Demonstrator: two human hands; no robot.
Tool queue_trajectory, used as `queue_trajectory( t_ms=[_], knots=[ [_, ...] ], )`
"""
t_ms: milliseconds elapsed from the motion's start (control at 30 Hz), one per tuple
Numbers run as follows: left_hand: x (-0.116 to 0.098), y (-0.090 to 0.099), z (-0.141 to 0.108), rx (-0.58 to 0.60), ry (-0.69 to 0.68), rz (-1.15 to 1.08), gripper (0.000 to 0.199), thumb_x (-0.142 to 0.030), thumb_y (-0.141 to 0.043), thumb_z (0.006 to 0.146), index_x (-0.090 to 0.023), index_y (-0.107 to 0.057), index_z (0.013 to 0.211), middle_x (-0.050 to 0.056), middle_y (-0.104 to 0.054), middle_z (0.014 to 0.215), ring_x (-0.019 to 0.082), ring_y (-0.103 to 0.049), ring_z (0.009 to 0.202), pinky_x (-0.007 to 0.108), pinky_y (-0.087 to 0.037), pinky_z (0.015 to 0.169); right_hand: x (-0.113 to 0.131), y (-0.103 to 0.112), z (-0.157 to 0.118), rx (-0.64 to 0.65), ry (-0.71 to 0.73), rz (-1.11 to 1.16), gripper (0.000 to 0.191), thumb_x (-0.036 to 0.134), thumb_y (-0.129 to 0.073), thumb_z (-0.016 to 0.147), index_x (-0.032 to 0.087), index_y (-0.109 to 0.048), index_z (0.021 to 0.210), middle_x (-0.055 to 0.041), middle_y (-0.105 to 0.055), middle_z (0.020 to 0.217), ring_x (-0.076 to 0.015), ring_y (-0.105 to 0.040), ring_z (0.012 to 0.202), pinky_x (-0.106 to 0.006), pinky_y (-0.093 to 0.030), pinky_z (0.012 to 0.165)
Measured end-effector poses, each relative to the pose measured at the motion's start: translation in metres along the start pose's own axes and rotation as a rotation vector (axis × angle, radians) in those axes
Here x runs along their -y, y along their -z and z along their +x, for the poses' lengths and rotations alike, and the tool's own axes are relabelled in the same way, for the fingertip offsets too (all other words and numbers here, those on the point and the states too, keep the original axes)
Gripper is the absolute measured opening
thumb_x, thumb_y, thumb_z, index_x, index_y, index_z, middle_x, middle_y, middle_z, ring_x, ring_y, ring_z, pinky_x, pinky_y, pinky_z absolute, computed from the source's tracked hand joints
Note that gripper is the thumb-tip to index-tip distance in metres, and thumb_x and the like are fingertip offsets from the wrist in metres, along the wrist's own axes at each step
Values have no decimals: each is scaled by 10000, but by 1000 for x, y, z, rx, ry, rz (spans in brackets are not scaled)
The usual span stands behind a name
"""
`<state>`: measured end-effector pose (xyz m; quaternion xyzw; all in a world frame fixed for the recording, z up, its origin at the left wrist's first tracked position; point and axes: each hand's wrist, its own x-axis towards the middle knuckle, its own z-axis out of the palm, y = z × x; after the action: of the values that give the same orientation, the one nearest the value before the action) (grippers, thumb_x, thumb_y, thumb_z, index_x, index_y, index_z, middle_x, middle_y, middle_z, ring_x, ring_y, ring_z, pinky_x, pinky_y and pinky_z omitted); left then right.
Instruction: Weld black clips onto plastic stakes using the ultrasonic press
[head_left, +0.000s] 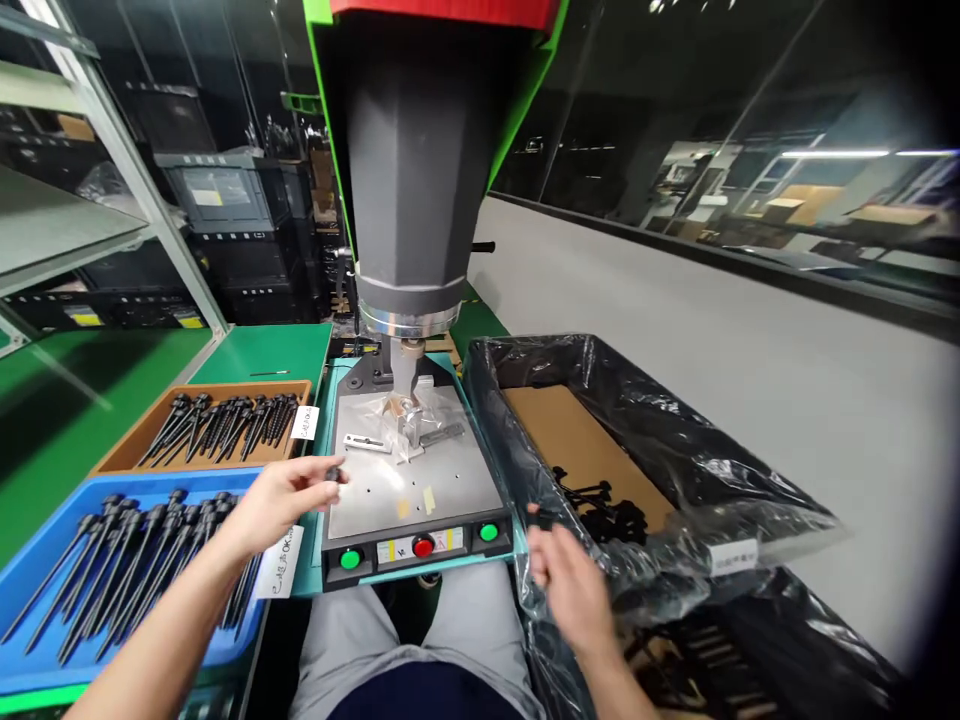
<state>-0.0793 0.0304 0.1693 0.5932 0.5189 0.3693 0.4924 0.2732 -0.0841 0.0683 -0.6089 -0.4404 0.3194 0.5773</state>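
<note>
Two bare hands work beside a machine, with black parts on both sides.

Nearest is a seated lap in grey trousers (480, 612). The left hand (281, 500) pinches a small dark piece (334, 474) between thumb and fingers, just over the left edge of a metal plate (450, 500). The right hand (574, 585) is blurred, fingers curled, with something dark at their tips; whether they grip it, I cannot tell. A blue tray (217, 652) of long-stemmed black parts lies to the left. Two green buttons and a red button (424, 547) line the machine's front. Beyond are an orange tray (127, 440) of similar parts and, to the right, a plastic-lined box (675, 410) holding more. A metal fixture (409, 420) stands on the plate, under the large machine head (409, 160).

This seems a handling step; moving the pinched piece would call for a steady hold. Crates (217, 195) stand farthest back.
</note>
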Motion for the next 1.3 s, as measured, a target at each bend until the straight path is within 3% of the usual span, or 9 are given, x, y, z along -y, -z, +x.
queue_trajectory(
  t_ms=[67, 100, 167, 267, 367, 733, 900, 1167, 1300],
  knots=[
    [-7, -28, 6, 194, -17, -122, 488, -407, -787, 685, -160, -685, 1093, 116, -731, 1013, 216, -682, 790, 325, -537, 673, 9, -38, 2, 195, 155, -64, 312, 467, -514, 938, 194, -661, 902, -66, -643, 810, -179, -595, 680, -264, -484, 574],
    [-8, -41, 8, 253, -36, -156, 444, -387, -769, 717, -166, -677, 1090, 124, -721, 1067, 221, -685, 854, 328, -537, 719, 14, -53, 3, 257, 236, -93, 258, 408, -524, 942, 202, -678, 962, -75, -657, 880, -204, -619, 795, -285, -504, 681],
    [-8, -61, 9, 308, -82, -203, 358, -341, -762, 738, -166, -685, 1040, 125, -716, 1093, 227, -672, 960, 340, -521, 826, 25, -73, 7, 340, 322, -118, 206, 299, -520, 947, 220, -687, 1037, -59, -667, 902, -203, -622, 839, -291, -492, 759],
    [-1, -82, 9, 347, -117, -263, 282, -293, -793, 707, -165, -713, 945, 115, -709, 1115, 232, -647, 1039, 356, -484, 931, 34, -86, 12, 388, 383, -116, 203, 222, -539, 933, 224, -685, 1074, -41, -673, 886, -186, -618, 797, -282, -477, 748],
    [8, -93, 10, 351, -99, -316, 272, -277, -822, 668, -169, -723, 897, 100, -713, 1088, 229, -651, 1001, 365, -493, 913, 35, -89, 16, 422, 420, -130, 188, 210, -557, 927, 215, -686, 1064, -37, -657, 853, -184, -605, 779, -281, -465, 726],
    [20, -94, 19, 397, -5, -392, 276, -210, -865, 592, -169, -734, 831, 76, -722, 997, 206, -655, 913, 338, -509, 831, 30, -88, 24, 495, 393, -134, 98, 194, -592, 903, 195, -689, 888, 2, -590, 724, -149, -538, 668, -261, -399, 629],
    [19, -95, 21, 400, 39, -378, 252, -195, -867, 581, -158, -742, 796, 87, -720, 952, 214, -657, 879, 330, -503, 816, 28, -87, 28, 602, 279, -105, 138, 207, -576, 901, 196, -697, 836, 20, -574, 665, -127, -500, 582, -243, -375, 552],
    [26, -102, 24, 344, 81, -376, 253, -201, -866, 586, -147, -745, 802, 98, -711, 948, 214, -654, 862, 335, -513, 811, 24, -91, 29, 457, 368, -141, 143, 256, -576, 895, 212, -707, 931, -33, -658, 767, -175, -578, 688, -285, -436, 650],
    [31, -106, 25, 345, 83, -387, 246, -208, -866, 592, -144, -744, 796, 93, -706, 942, 212, -651, 860, 332, -513, 811, 15, -94, 28, 465, 284, -80, 96, 243, -606, 868, 214, -694, 845, 0, -620, 677, -156, -549, 628, -273, -428, 612]
  ],
)
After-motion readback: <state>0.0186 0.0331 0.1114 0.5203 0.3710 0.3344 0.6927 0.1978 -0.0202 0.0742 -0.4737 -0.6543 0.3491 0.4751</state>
